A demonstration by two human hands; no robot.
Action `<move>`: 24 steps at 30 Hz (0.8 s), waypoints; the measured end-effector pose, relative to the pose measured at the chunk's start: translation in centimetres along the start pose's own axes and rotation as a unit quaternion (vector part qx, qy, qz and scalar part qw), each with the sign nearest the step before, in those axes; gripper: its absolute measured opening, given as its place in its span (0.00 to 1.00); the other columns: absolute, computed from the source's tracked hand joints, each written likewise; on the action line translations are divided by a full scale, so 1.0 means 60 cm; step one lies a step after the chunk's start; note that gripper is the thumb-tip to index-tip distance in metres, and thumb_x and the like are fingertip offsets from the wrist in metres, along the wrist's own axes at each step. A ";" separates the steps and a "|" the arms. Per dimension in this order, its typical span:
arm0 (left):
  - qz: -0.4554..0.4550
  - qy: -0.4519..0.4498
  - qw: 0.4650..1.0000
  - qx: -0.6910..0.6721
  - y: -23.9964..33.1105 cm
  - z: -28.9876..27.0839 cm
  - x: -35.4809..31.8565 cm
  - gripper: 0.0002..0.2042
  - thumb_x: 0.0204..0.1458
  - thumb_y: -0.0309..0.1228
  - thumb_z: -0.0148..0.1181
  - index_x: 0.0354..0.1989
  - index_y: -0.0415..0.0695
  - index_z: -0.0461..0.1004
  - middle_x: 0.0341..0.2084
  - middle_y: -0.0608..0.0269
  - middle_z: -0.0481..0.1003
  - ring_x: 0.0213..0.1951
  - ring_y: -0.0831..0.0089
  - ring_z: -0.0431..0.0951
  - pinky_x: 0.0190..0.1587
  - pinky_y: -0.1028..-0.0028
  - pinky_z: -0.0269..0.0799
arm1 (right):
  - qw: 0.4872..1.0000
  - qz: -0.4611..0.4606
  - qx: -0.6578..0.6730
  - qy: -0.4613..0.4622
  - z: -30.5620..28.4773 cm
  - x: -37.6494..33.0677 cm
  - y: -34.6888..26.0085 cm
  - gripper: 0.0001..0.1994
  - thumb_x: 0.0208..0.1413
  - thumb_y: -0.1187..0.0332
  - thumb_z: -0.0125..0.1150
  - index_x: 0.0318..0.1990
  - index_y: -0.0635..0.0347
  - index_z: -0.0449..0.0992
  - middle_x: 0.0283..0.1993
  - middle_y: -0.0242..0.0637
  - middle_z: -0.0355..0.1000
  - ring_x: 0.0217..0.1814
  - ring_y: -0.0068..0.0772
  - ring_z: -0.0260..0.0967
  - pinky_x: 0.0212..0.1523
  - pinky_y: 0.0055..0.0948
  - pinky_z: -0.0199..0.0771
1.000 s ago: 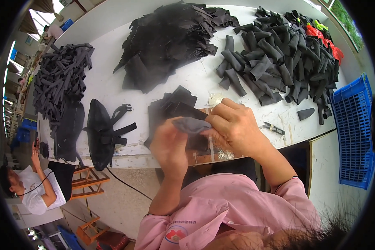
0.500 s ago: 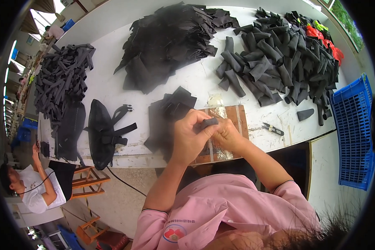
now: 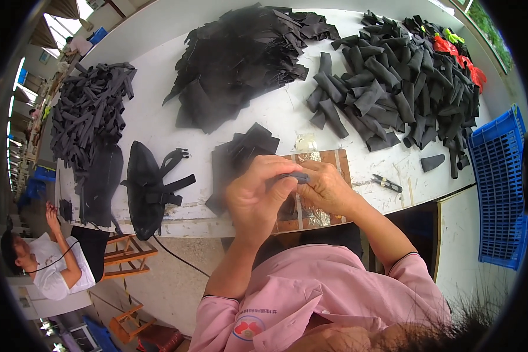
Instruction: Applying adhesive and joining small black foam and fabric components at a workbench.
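Note:
Between my hands is a small rolled piece of black fabric (image 3: 298, 177), above a brown board (image 3: 336, 170) at the table's near edge. My left hand (image 3: 257, 193) curls around its left part, thumb and fingers closed on it. My right hand (image 3: 330, 189) pinches its other end, and those fingertips are partly hidden. Just behind my left hand lies a small stack of flat black fabric pieces (image 3: 243, 146). To the right of the board rest small black-handled thread snips (image 3: 387, 183).
Flat black pieces form a large heap (image 3: 234, 64) at the back. Rolled black tubes are piled right (image 3: 387, 82) and left (image 3: 91, 111). A black pouch with straps (image 3: 144, 190) lies left. A blue crate (image 3: 501, 188) stands right; a person (image 3: 56, 261) sits far left.
My left hand has shifted slightly left and turned, its fingers more raised. The fabric piece between my hands has turned and sits a little lower.

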State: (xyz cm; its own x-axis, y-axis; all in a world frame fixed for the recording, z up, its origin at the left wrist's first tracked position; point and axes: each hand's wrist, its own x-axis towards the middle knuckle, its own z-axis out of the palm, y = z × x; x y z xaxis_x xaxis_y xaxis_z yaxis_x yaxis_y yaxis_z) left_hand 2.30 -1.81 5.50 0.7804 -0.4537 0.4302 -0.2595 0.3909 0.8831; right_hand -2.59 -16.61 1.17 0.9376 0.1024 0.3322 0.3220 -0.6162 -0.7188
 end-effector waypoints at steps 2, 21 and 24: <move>-0.038 0.000 0.999 0.009 0.005 0.001 0.005 0.07 0.41 0.20 0.60 0.31 0.35 0.72 0.29 0.59 0.72 0.34 0.74 0.71 0.38 0.78 0.66 | 1.000 -0.019 -0.008 0.007 -0.002 0.003 0.003 0.09 0.45 0.66 0.57 0.24 0.63 0.68 0.21 0.41 0.63 0.25 0.44 0.62 0.24 0.38 0.61; -0.041 0.115 0.972 -0.203 0.008 -0.033 -0.010 0.07 0.45 0.29 0.59 0.31 0.41 0.72 0.32 0.55 0.73 0.38 0.66 0.70 0.47 0.68 0.63 | 0.997 -0.047 -0.058 0.011 -0.037 0.018 -0.043 0.12 0.44 0.64 0.59 0.21 0.61 0.65 0.19 0.38 0.62 0.22 0.42 0.63 0.22 0.36 0.61; -0.054 0.085 0.987 -0.129 -0.012 -0.042 -0.018 0.07 0.45 0.30 0.59 0.30 0.40 0.72 0.32 0.56 0.72 0.39 0.67 0.70 0.46 0.70 0.64 | 0.995 -0.068 -0.065 0.034 0.011 0.006 -0.010 0.13 0.44 0.63 0.59 0.19 0.61 0.64 0.19 0.38 0.63 0.22 0.42 0.63 0.21 0.35 0.61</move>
State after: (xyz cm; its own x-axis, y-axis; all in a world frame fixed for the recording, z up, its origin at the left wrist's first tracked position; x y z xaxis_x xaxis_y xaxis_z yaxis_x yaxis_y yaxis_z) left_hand 3.05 0.41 3.95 0.8855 -0.3712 0.2797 -0.0342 0.5482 0.8357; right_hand -2.35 -15.65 1.32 0.8738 0.1416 0.4653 0.4219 -0.6966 -0.5803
